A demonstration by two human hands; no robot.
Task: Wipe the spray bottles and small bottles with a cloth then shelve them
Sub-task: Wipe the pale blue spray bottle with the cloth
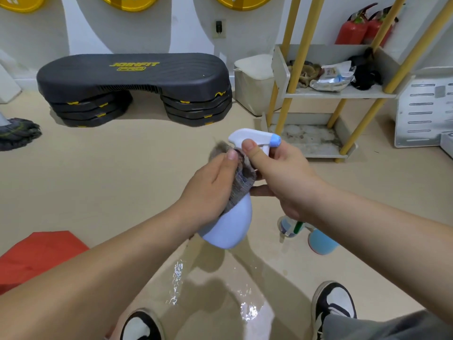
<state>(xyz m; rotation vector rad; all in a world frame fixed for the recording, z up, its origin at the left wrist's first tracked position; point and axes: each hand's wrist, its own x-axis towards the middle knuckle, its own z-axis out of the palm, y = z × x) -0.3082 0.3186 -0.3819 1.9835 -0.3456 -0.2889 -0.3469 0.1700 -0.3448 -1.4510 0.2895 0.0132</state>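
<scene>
Spray bottle [230,222] is held in mid-air above the floor [122,192], its trigger head pinched by the right hand [282,182] while a grey cloth [239,182] is pressed round its neck by the left hand [208,190]. Water is pooled on the floor underfoot; a slip of the wet bottle from the grip, or of a shoe [334,307], is judged the likeliest failure.

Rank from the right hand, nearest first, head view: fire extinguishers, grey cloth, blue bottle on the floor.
1. Grey cloth, against the right hand thumb.
2. Blue bottle, on the floor beneath it.
3. Fire extinguishers, far back right, behind the shelf.
</scene>
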